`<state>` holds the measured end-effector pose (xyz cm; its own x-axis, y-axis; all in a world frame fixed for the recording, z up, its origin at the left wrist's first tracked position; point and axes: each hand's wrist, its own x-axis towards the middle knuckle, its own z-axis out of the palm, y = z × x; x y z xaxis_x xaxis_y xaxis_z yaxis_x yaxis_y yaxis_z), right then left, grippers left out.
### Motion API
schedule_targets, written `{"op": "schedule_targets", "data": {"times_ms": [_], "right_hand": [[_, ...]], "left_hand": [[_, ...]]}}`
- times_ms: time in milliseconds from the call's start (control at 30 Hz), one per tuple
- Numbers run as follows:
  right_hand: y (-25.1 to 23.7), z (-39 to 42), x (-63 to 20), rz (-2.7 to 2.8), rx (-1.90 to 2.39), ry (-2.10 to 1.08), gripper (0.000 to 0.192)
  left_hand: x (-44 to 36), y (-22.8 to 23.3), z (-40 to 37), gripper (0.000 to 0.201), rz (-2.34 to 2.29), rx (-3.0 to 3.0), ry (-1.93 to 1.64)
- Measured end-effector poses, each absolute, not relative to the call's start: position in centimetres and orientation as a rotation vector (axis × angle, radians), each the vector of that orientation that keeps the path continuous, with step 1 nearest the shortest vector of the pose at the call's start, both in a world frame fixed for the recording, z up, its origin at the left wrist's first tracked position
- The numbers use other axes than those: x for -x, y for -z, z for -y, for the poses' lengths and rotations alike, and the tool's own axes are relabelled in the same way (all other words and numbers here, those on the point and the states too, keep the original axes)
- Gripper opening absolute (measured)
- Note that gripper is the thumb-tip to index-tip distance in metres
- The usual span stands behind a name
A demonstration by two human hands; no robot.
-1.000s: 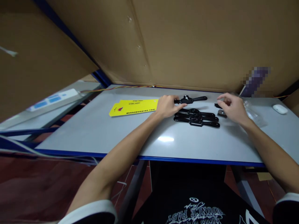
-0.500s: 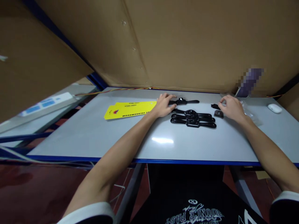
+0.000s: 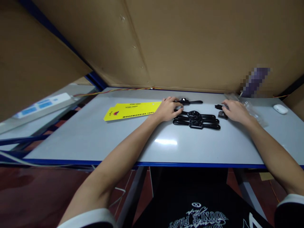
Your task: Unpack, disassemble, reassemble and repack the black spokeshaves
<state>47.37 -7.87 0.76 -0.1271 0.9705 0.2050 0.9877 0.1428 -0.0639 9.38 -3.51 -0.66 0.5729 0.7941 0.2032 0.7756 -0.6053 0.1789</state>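
Black two-handled tools are lying close together on the grey table; another black tool is lying behind them, its left end hiding behind the left hand, whose grip I am not able to tell; the right hand is curving beside small dark parts, its hold also unclear.

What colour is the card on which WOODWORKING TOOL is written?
The card is bright yellow with dark lettering; it shows best in the head view.

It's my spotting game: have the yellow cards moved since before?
No. Judged by the far-left corner of the table, the yellow cards show no shift either way.
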Motion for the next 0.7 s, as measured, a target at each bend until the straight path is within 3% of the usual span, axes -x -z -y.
{"op": "schedule_targets", "data": {"times_ms": [333,567,700], "right_hand": [[0.0,7.4,-47.1,2.144,1.821,0.037,0.029],[-0.1,6.9,-47.7,2.153,1.654,-0.031,0.025],[-0.4,7.1,-47.0,2.109,1.554,-0.108,0.024]], "left_hand": [[-9.3,1.4,3.4,0.061,-1.328,-2.734,-0.277],[-9.6,-0.2,4.3,0.059,-1.162,-2.852,-0.522],[-10.3,-1.1,5.3,0.055,-1.015,-2.866,-0.463]]}}
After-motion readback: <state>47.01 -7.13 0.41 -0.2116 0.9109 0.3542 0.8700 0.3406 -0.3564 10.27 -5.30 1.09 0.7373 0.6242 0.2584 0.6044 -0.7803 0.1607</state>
